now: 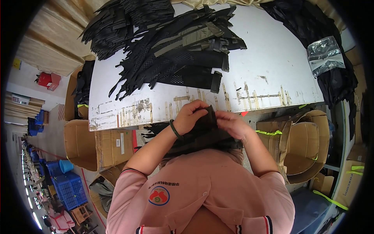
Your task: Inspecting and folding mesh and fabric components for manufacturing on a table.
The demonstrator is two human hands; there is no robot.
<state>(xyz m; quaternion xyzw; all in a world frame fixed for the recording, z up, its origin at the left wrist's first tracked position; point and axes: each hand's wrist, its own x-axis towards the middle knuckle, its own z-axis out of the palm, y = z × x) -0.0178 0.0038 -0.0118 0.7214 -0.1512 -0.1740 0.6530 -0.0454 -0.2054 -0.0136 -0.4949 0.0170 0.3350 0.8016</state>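
A black fabric piece (pixel 205 121) is held up between my hands at the table's front edge. My left hand (pixel 190 119), with a dark green band at the wrist, pinches its left side, thumb on top. At the other side, the fingers of my right hand (pixel 233 124) close on the right edge of the same piece; their tips are partly hidden. More dark fabric lies across my lap below the hands. Just beyond them, a spread heap of black mesh and fabric strips (pixel 175 58) covers part of the white table (pixel 269 66).
Stacked black pieces (pixel 111 29) sit at the far left. A clear plastic bag (pixel 325 56) rests on black fabric at the right edge. Cardboard boxes (pixel 113 148) stand left below the table, and an open carton (pixel 304 146) stands right. Blue crates (pixel 69 189) are on the floor.
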